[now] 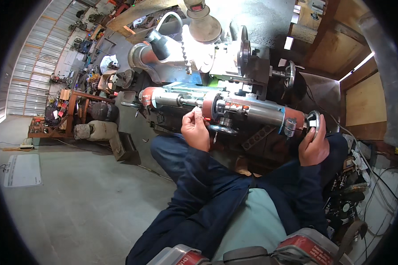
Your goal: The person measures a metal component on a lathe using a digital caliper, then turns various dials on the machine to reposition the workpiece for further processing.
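My left hand [196, 129] is raised at the middle of a machine's horizontal spindle assembly, thumb and fingers pinched together just under a steel shaft [191, 101]. A small reddish bit shows by the fingertips; what they hold is too small to make out. Right of it stands a red-brown round housing [209, 105], with a horizontal handwheel [223, 130] below. My right hand [315, 143] is wrapped round the rim of a chrome handwheel [313, 119] at the assembly's right end. Between the hands runs a thick steel cylinder [265, 115].
Behind the assembly are a brightly lit machine head [204, 28], a black lamp [159, 44] and another handwheel [289, 75]. A rust-coloured metal stand [70, 115] and a gas cylinder [97, 130] are at left. Tools and cables [347, 198] crowd the right.
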